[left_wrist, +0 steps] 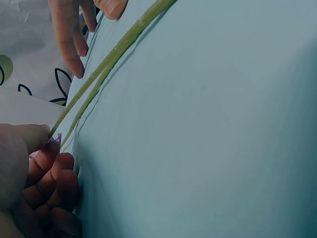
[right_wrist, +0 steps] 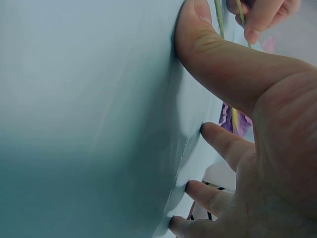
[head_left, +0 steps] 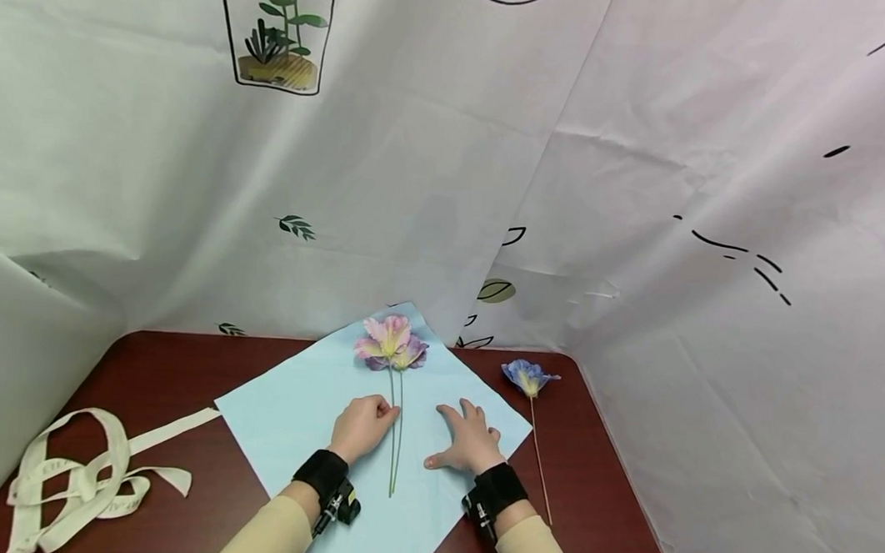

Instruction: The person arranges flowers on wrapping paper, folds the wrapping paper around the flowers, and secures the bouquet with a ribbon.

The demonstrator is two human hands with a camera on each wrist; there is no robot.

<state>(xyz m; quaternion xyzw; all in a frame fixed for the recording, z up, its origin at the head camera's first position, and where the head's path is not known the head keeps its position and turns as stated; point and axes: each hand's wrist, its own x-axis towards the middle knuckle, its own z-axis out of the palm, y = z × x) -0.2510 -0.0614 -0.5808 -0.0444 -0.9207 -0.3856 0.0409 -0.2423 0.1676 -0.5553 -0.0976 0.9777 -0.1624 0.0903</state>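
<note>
Two flowers [head_left: 388, 349] lie mid-left on the blue sheet [head_left: 293, 402]; the left hand [head_left: 363, 427], pinching one stem [left_wrist: 115, 52], should grip lightly while the right hand [head_left: 470, 441], fingers spread wide, steadies the sheet's right side.

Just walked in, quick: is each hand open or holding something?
Left hand: closed, pinching a stem.
Right hand: open, fingers spread on the blue sheet.
</note>
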